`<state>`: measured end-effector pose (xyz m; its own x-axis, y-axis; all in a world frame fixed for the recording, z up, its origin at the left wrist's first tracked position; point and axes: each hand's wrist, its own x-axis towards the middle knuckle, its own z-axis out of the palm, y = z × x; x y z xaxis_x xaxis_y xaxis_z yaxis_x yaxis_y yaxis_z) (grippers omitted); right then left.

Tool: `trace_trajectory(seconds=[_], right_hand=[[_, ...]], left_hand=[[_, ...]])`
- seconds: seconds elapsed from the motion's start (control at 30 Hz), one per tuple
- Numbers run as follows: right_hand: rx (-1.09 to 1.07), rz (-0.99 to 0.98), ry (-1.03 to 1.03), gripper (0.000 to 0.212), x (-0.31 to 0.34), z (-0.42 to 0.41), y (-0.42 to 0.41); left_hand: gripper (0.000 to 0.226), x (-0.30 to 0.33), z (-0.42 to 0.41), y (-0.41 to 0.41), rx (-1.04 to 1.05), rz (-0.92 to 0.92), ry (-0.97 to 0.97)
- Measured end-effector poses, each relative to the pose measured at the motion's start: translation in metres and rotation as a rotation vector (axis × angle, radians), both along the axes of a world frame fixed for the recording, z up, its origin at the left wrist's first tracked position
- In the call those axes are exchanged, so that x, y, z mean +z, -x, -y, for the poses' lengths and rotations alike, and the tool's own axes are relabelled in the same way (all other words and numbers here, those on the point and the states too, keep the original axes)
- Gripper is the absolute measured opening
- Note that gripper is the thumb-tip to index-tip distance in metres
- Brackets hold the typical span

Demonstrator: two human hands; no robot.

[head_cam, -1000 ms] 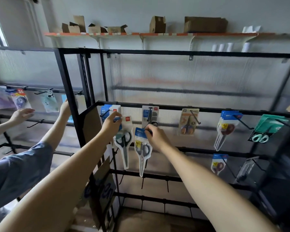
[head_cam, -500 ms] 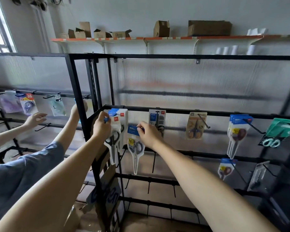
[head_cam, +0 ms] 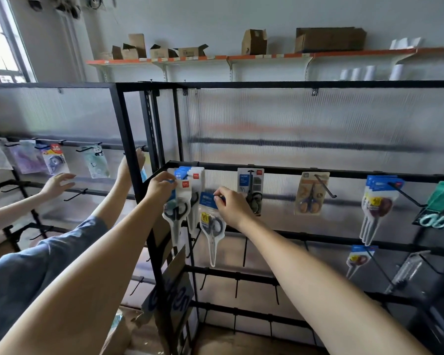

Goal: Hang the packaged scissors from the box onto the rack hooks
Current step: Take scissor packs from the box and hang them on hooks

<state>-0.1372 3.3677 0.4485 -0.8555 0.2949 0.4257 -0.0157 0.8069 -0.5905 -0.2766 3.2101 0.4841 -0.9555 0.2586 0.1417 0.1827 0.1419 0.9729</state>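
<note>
Two hands are working at the upper black crossbar (head_cam: 305, 172) of the rack. Left of the bar's near end, the left hand (head_cam: 160, 187) is pinching the top of a packaged scissors with black handles (head_cam: 176, 213), its fingers curled onto the card in front of a stack of blue-headed packs (head_cam: 194, 175) hanging from the bar. Just below the bar, the right hand (head_cam: 232, 207) is gripping the blue header of a second packaged scissors (head_cam: 212, 226), fingers closed on the card; the pack is hanging blade-down, off any hook. Further right along the bar, an orange-handled pack (head_cam: 310, 196) is hanging on a hook. Left of the bar, another person's hands (head_cam: 58, 184) are reaching toward a neighbouring rack.
</note>
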Motion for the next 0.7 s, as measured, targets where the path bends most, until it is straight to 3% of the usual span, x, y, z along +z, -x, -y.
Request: trace_trajectory(seconds=[0.2,0.7], right_hand=[[-0.002,0.014,0.008,0.018,0.0,0.0,0.0],[-0.024,0.043,0.056,0.02,-0.011,-0.004,0.009]], left_hand=[[0.021,-0.001,-0.005,0.012,0.023,0.084,-0.03],[0.019,0.013,-0.026,0.049,-0.008,-0.12,0.407]])
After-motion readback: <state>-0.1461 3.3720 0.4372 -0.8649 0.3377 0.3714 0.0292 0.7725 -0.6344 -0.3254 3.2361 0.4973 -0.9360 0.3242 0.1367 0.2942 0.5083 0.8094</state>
